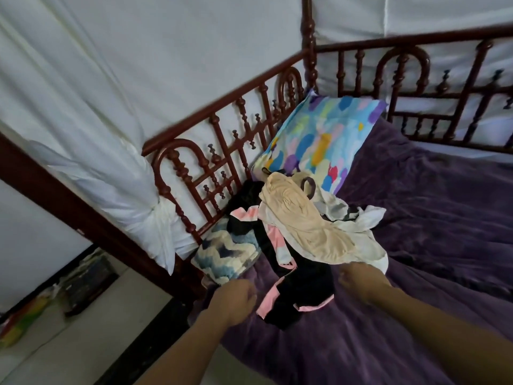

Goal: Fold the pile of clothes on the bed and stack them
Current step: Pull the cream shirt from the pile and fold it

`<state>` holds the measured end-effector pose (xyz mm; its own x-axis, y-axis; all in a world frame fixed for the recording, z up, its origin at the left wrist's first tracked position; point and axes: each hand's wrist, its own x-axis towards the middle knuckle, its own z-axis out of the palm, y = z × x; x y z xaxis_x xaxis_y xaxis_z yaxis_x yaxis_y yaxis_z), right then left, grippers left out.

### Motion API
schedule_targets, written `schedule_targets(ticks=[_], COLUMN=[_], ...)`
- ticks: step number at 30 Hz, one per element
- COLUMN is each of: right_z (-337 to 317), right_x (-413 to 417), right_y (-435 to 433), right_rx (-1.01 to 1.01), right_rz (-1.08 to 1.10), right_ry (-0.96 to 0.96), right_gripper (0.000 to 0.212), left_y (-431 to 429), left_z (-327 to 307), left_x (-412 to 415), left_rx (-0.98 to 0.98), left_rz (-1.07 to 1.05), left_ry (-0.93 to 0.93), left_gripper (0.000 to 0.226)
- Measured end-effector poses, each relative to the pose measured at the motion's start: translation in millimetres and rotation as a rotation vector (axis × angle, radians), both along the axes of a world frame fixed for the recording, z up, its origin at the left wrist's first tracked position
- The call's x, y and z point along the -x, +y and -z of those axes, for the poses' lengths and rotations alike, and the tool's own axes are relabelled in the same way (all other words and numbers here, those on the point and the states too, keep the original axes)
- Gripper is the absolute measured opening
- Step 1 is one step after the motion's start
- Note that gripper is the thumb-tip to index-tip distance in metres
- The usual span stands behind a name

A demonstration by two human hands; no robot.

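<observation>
Both hands are curling loosely into half-closed fists and gripping nothing: the left hand (236,297) is hovering at about 7 o'clock over the edge of the purple bedspread (433,245), beside the black garment with pink trim (302,287), while the right hand (358,279) is reaching in at 5 o'clock, its knuckles just beside the hem of the cream garment (308,226); whether they are touching it I cannot tell. The pile of clothes (311,234) is lying unfolded at the centre, cream and white pieces draping over the black one. At 9 o'clock a blue-and-cream knitted cushion (227,254) is resting against the dark red bed railing (222,151). At 12 o'clock a multicoloured pillow (319,134) is leaning into the corner, white curtains (111,79) hanging behind.
</observation>
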<state>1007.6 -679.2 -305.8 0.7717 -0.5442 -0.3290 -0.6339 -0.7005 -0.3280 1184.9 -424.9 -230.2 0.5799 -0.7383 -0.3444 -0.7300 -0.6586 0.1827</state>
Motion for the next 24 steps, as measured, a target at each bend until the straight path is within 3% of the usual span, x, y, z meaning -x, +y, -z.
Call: schedule_targets(ticks=[8,13,16,19,22,24], right_z=[54.2,80.4,91.4,103.3,122.8,135.9], right_x=[-156.6,-303.2,-397.3,-480.6,-533.0,-544.0], right_y=[-33.7,-67.6,-95.4,-125.3,-143.3,-140.1], right_rx=[-0.038,-0.053,-0.082,-0.095,-0.267,-0.396], right_rz=[0.081,0.109,0.164,0.315,0.521,0.573], right_ry=[0.117,0.147,0.077,-0.126,-0.234,-0.233], right_gripper=[0.034,0.037,0.045,0.055,0.073,0.048], left_y=[-64.5,-94.6,-86.2,-72.4,-59.9,-57.4], left_z=[68.2,110.5,132.3,154.5,177.9,189.3], left_x=[-167.8,-278.1,-319.6,-353.3,-382.4,-395.3], left_rx=[-0.003,-0.007,0.001,-0.010,-0.025,-0.057], left_rz=[0.063,0.123,0.085,0.054,0.003,-0.009], left_ry=[0.145,0.210,0.264,0.375,0.442,0.464], left_gripper=[0.019,0.016,0.021,0.023,0.026,0.027])
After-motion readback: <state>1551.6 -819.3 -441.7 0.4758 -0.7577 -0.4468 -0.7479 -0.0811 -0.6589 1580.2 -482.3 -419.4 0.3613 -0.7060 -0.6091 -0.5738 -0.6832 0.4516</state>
